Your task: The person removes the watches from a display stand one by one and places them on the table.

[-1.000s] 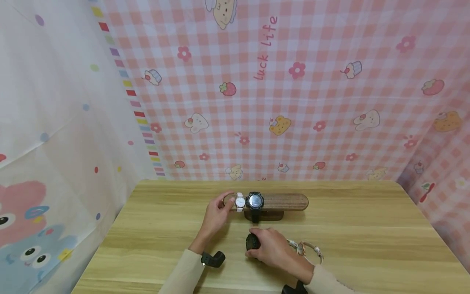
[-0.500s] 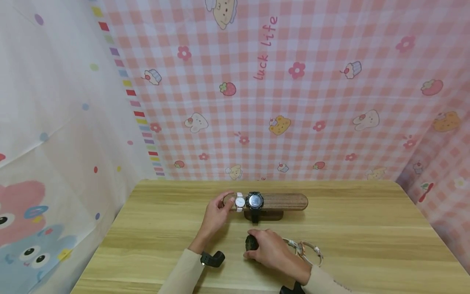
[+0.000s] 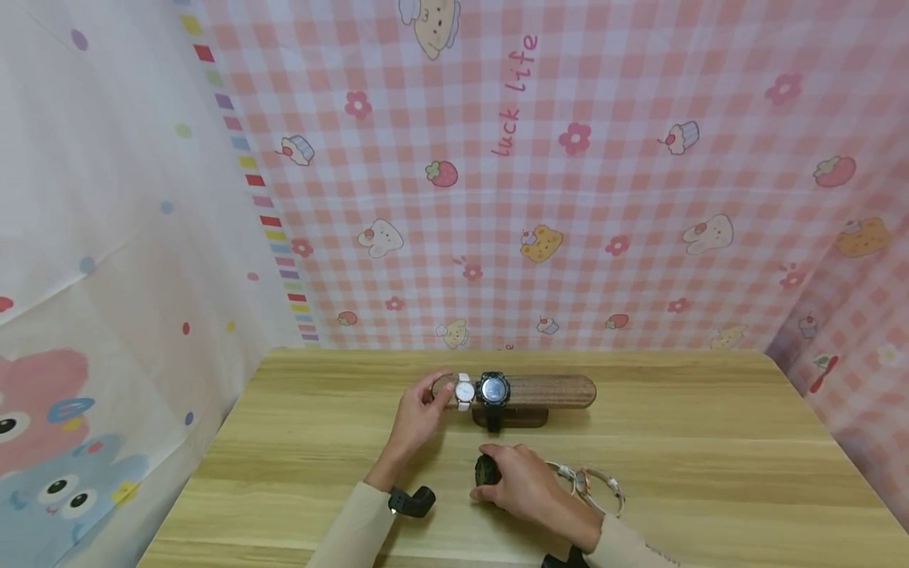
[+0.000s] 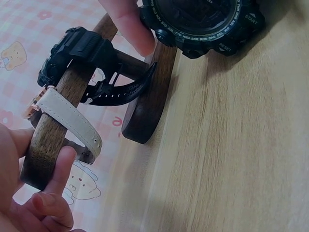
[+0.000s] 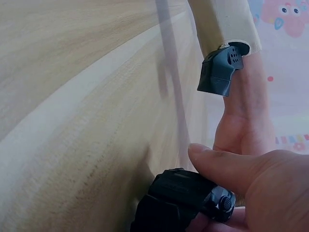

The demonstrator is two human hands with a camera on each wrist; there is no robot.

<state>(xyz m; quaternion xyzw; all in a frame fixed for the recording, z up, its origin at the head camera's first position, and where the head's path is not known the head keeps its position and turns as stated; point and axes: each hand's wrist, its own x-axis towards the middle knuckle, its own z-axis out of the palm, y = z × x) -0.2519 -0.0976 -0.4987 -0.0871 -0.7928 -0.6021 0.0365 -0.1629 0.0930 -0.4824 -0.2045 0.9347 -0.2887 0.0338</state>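
Observation:
My left hand (image 3: 417,414) grips the left end of a wooden watch stand (image 3: 550,390), thumb and fingers round its bar. Strapped on that bar beside the hand is a white-banded watch (image 3: 465,391); right of it sits a black digital watch (image 3: 493,388). In front of the stand my right hand (image 3: 521,481) holds another black sports watch (image 3: 487,471) between thumb and fingers, its dial facing left in the head view. The left wrist view shows this watch's dial (image 4: 198,19) close up. Its strap (image 5: 161,212) appears in the right wrist view.
Two slim watches lie on the wooden table right of my right hand: a rose-gold one (image 3: 584,481) and a white-banded one (image 3: 564,472) partly behind the hand. Black wrist cameras (image 3: 412,502) sit on both wrists. A pink checked cloth (image 3: 454,197) hangs behind the table.
My right hand has shifted slightly left and down with the black sports watch, whose dial has turned a little further left. The left hand has kept its place on the stand.

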